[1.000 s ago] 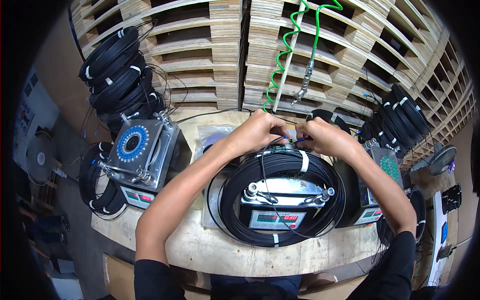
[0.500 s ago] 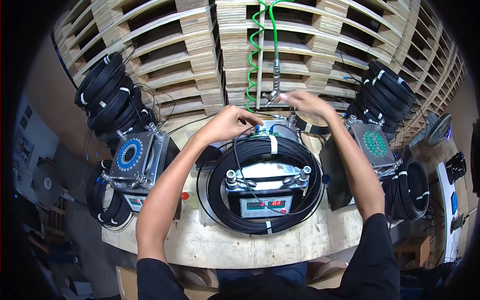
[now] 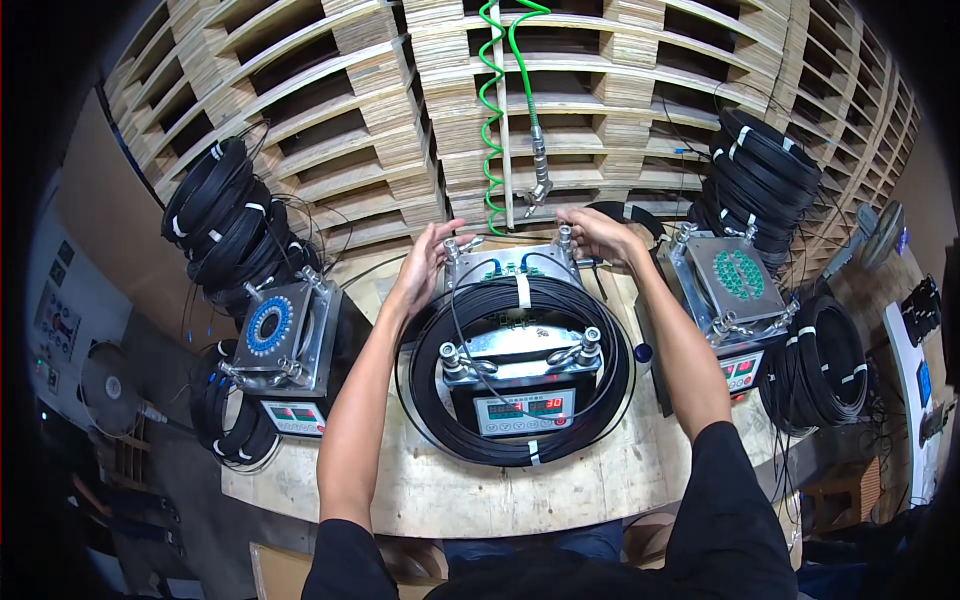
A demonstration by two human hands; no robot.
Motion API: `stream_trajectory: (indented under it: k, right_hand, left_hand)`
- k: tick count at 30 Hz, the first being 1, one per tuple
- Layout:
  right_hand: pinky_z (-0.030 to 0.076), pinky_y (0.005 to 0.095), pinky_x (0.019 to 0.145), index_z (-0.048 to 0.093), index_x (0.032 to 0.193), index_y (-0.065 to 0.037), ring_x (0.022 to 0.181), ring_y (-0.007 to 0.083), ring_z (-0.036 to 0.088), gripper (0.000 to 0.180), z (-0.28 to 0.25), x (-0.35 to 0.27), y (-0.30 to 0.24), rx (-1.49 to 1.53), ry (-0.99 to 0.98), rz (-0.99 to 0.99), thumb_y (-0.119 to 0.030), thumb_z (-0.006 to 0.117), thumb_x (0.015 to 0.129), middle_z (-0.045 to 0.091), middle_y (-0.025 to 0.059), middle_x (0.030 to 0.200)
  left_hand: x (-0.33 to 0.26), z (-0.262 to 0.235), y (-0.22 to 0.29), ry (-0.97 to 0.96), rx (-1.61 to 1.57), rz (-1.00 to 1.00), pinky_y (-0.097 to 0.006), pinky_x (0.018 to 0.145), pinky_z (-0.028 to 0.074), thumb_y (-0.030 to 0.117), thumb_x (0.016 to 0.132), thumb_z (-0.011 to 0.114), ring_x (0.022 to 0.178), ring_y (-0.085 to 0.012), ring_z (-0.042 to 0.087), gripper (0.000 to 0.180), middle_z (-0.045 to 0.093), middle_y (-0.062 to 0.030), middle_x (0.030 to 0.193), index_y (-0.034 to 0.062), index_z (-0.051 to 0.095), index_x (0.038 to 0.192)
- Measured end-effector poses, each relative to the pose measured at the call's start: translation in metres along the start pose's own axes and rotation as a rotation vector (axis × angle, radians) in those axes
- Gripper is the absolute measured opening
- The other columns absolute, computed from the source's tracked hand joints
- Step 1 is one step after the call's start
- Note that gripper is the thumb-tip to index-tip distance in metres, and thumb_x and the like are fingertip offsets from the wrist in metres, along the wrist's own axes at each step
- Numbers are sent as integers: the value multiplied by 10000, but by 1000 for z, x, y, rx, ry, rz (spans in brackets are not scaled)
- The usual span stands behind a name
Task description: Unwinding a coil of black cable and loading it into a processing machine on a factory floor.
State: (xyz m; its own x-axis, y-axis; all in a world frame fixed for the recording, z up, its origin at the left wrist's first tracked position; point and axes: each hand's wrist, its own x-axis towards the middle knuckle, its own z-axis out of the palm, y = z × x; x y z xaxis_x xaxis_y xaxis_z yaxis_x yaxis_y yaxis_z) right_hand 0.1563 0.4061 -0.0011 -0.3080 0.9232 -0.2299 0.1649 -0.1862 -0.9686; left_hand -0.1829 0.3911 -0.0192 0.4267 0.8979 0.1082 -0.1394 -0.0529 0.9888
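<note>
In front of me stands a bench machine with a lit control panel (image 3: pixel 526 412) and a shiny metal top (image 3: pixel 520 342). A coil of black cable (image 3: pixel 565 293), bound with white tape, lies around it. Blue-ended connectors (image 3: pixel 524 262) sit in the far part of the metal plate. My left hand (image 3: pixel 425 268) is by the far left clamp (image 3: pixel 452 250), fingers spread and curved, holding nothing I can see. Across from it, my right hand (image 3: pixel 603 238) reaches its outstretched fingers to the far right clamp post (image 3: pixel 565 236). Whether they touch the clamps is hard to tell.
Similar machines flank the middle one: the left carries a ring of blue connectors (image 3: pixel 268 325), the right a group of green ones (image 3: pixel 739 274). Stacked black cable coils (image 3: pixel 765 180) stand behind. An air gun (image 3: pixel 540 165) hangs on a green hose before wooden pallets (image 3: pixel 370 110).
My left hand has left the connectors on the plate for the far left clamp. My right hand has come down from beside the hanging air gun to the far right clamp.
</note>
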Motion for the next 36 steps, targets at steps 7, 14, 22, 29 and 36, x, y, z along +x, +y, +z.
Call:
stream_trajectory:
  k: [7,14,22,29,36]
  right_hand:
    - [575,259,627,541,1059,-82,727,116,611,202,-2,-10,25,247,116,-112,-280,519,1032,584,27,867]
    - [546,221,643,550,1048,-119,775,79,607,219,7,-21,34,464,81,-236,-315,639,1005,588,-13,875]
    - [455,192,551,578,1044,-123,617,53,510,219,12,-19,34,523,93,-235,-339,607,1025,534,-53,772]
    - [349,196,474,565,941,-144,569,52,455,295,1,-9,32,320,175,-126,-425,632,997,553,-44,767]
    - [318,205,455,612,972,-137,575,57,461,285,12,-12,38,586,119,-175,-416,669,974,520,-43,735]
  left_hand:
    - [0,9,-8,-37,-233,-121,-381,1121,411,670,1032,219,1307,-244,523,808,525,-162,1453,47,435,1499]
    - [-2,10,-12,-77,-234,-70,-396,1117,426,627,1052,215,1290,-242,538,771,516,-164,1448,38,438,1495]
    - [0,8,-14,-56,-203,-37,-402,1093,451,659,1037,208,1254,-251,567,805,548,-147,1405,41,423,1505]
    - [9,14,-5,-130,-221,-112,-388,1122,426,657,1038,204,1319,-240,527,808,527,-135,1449,25,483,1458]
    - [3,10,-6,-100,-249,-112,-381,1143,394,637,1045,225,1342,-235,507,785,544,-130,1441,21,510,1439]
